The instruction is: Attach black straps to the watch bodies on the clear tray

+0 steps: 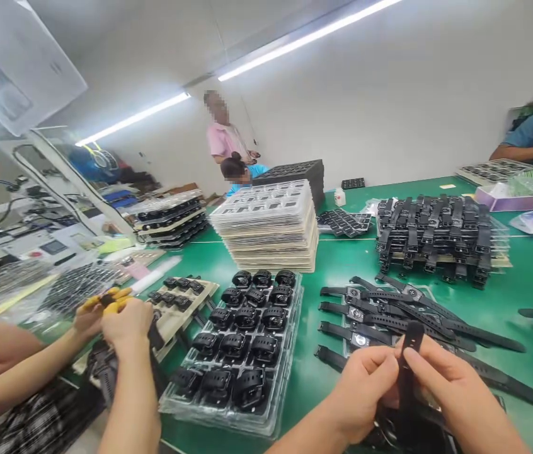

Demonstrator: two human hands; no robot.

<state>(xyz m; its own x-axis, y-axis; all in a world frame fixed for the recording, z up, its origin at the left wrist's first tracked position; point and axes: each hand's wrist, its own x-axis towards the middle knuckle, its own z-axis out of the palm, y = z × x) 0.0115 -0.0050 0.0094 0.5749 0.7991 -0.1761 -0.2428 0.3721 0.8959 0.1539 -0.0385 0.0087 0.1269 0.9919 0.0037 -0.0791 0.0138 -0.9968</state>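
Note:
Between my two hands a black smartwatch [411, 384] is held by its strap, close to the table's front edge. My left hand [365, 384] is closed, thumb and fingertips pinching the strap's left side. My right hand [446, 378] grips the same strap from the right, its thumb lying on it. The watch's case is mostly hidden below the hands. Just beyond lie several unfastened black watches [384, 309], straps stretched out over a clear tray. Left of my hands, a clear plastic tray [278, 391] carries rows of black watches with looped straps [247, 318].
A tall stack of white trays [271, 233] stands mid-table, with black trays [304, 170] behind. More watches are piled on trays [434, 236] at the right. A co-worker's hands [125, 318], with yellow finger covers, work at the left. Other people are at the back and far right.

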